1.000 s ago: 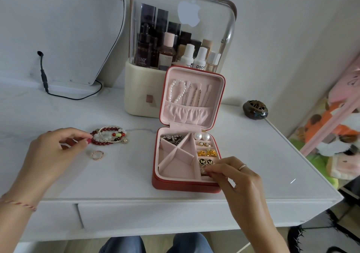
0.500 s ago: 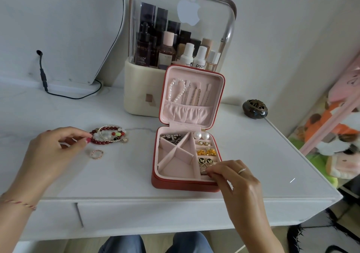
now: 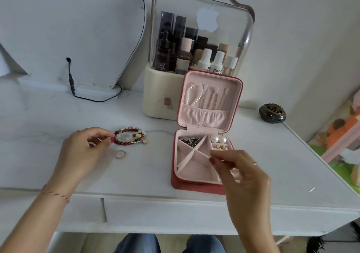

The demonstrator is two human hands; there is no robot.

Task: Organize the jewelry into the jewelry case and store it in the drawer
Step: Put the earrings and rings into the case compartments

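Bracelets (image 3: pixel 130 137) lie left of the open jewelry case (image 3: pixel 202 161), touching the pinching left hand (image 3: pixel 85 151); right hand (image 3: pixel 239 172) hovers over the case, fingertips together, apparently empty.

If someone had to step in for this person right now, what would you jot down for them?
Left hand: fingers touching the pile of bead bracelets on the table; whether it grips them is unclear.
Right hand: above the open jewelry case, fingertips pinched together; I cannot tell whether they hold anything.
Done: a pearl strand hangs in the lid; pearl earrings, gold earrings and a dark chain sit in compartments.
Left: the bracelets and a small ring are outside the case. Then shut the case and store it in the drawer, which is closed.
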